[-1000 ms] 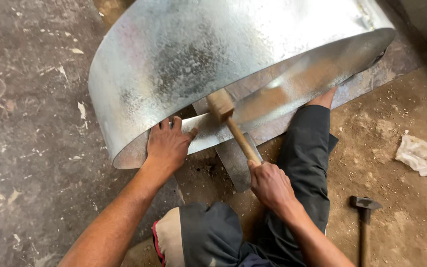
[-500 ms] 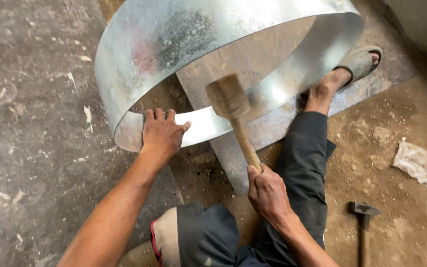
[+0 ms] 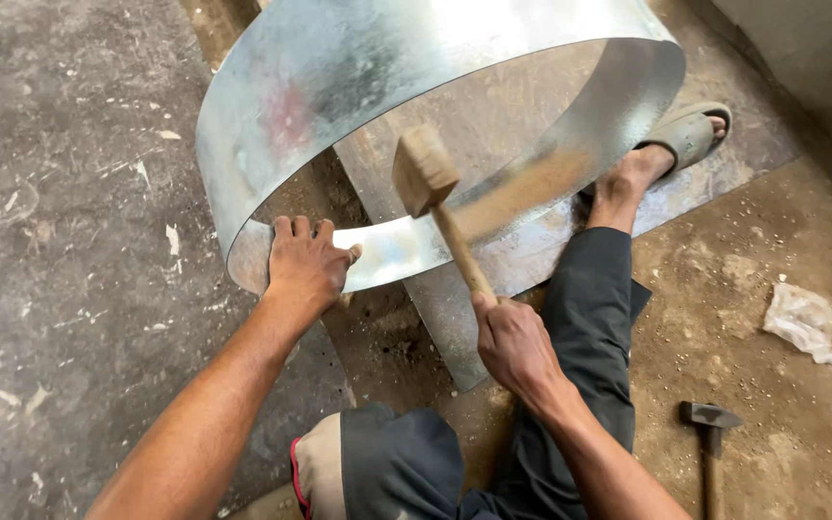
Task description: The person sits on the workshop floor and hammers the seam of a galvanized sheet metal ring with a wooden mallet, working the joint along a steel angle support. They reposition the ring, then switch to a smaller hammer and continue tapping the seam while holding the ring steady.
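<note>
A wide band of galvanized sheet metal (image 3: 339,87) is bent into a large open ring and stands on its edge on the floor. My left hand (image 3: 305,265) presses on the ring's near lower rim, fingers spread over the metal. My right hand (image 3: 512,342) grips the handle of a wooden mallet (image 3: 426,173), whose head is raised above the near rim, inside the ring's opening. My right leg in dark trousers stretches forward, and its foot in a grey sandal (image 3: 686,135) rests against the ring's far right side.
A flat metal sheet (image 3: 455,327) lies on the floor under the ring. A steel hammer (image 3: 710,424) lies on the dirt at the lower right. A crumpled white scrap (image 3: 801,323) sits at the right. A wall runs along the upper right.
The mallet has lifted off the ring's near rim and now hangs raised. The view has shifted, so my sandalled foot shows. My left hand stays on the rim.
</note>
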